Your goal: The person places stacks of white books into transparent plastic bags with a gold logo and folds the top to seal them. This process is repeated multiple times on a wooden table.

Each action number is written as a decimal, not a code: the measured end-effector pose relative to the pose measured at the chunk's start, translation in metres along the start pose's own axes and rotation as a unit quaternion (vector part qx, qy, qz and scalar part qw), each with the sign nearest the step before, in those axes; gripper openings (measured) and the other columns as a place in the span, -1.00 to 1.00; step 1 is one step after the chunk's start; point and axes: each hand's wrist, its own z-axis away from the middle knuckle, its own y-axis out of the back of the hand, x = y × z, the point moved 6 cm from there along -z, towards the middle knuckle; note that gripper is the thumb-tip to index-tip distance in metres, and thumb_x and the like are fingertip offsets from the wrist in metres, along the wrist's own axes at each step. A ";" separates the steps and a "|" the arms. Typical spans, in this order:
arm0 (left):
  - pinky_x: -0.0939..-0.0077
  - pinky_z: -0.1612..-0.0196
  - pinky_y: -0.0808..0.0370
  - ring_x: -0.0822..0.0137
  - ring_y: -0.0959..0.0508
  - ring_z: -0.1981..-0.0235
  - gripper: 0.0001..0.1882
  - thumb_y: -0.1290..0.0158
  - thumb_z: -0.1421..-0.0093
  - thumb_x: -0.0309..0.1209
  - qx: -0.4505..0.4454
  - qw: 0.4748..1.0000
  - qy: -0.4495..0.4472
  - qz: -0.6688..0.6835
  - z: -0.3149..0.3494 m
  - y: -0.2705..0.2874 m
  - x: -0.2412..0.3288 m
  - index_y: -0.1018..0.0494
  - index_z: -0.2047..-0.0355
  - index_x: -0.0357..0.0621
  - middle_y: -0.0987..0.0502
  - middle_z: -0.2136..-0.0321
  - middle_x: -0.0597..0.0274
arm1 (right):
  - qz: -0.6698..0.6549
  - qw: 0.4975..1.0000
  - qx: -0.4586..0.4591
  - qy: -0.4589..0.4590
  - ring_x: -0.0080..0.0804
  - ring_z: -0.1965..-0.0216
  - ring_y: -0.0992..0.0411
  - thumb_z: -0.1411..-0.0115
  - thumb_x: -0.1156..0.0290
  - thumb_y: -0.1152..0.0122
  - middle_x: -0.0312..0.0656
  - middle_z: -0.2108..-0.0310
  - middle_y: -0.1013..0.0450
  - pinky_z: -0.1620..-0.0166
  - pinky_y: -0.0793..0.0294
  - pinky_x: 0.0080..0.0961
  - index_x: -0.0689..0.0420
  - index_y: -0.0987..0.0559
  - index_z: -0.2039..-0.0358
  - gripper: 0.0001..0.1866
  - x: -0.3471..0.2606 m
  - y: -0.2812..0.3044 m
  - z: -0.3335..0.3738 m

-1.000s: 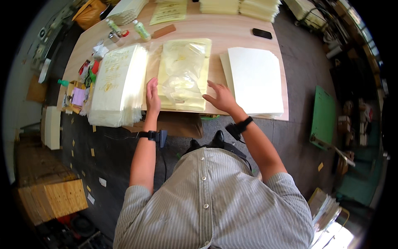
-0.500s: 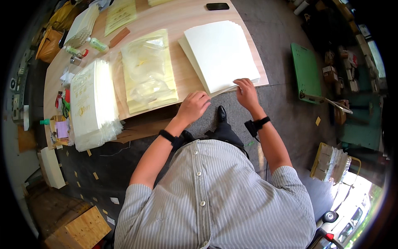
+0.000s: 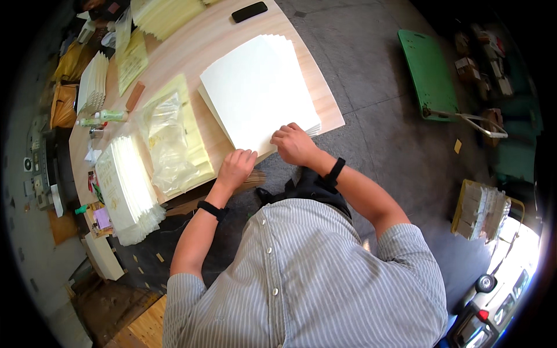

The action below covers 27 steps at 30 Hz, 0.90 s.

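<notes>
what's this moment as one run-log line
left hand: at near left corner of white sheet stack | right hand: at stack's near edge | clear plastic: over yellow sheets

We see smooth, matt white sheets (image 3: 255, 87) that look like paper or thin card, on a surface (image 3: 191, 52) with a pale wood-grain finish. The clear bag (image 3: 167, 139) is thin, glossy, crinkled plastic. The phone (image 3: 249, 12) looks dark and smooth, the striped shirt (image 3: 348, 278) is matt woven cloth, and we find the green platform (image 3: 426, 75) scuffed and the grey floor (image 3: 371, 81) dull and hard.
</notes>
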 end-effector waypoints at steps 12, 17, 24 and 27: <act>0.46 0.31 -0.59 0.31 -0.61 0.27 -0.72 -0.11 -0.03 -0.53 0.066 0.996 0.012 0.062 0.020 0.093 0.013 -0.57 0.20 -0.20 -0.61 0.28 0.25 | -0.700 0.533 -0.003 -0.475 -0.46 0.32 -0.51 -0.38 -0.05 0.05 -0.22 0.30 -0.58 0.18 -0.51 -0.48 0.18 -0.60 0.30 -0.49 0.083 0.048 0.088; 0.47 0.23 -0.60 0.24 -0.55 0.10 -0.75 -0.15 -0.08 -0.46 0.017 0.995 0.010 0.095 0.055 0.081 0.029 -0.59 0.19 -0.17 -0.55 0.11 0.19 | -0.697 0.518 -0.045 -0.494 -0.38 0.10 -0.54 -0.37 0.24 -0.07 -0.16 0.13 -0.55 0.00 -0.52 -0.44 0.31 -0.51 0.04 -0.64 0.063 0.028 0.061; 0.21 -0.13 -0.43 0.23 -0.37 -0.18 -0.51 -0.09 -0.32 -0.23 0.105 0.245 0.514 0.815 0.114 -0.035 -0.004 -0.29 -0.19 -0.10 -0.39 -0.12 0.12 | -0.585 0.630 -0.133 -0.494 -0.40 0.33 -0.56 -0.20 0.58 -0.02 -0.13 0.24 -0.52 0.28 -0.61 -0.40 0.16 -0.24 -0.22 -0.46 0.040 0.037 0.048; 0.31 -0.14 -0.44 0.23 -0.44 -0.13 -0.51 -0.04 -0.33 -0.28 0.088 0.334 0.457 0.820 0.100 -0.055 -0.022 -0.27 -0.20 -0.19 -0.45 -0.09 0.12 | -0.548 0.661 -0.129 -0.496 -0.39 0.41 -0.54 -0.16 0.63 0.01 -0.11 0.28 -0.51 0.37 -0.57 -0.40 0.18 -0.23 -0.21 -0.44 0.031 0.045 0.039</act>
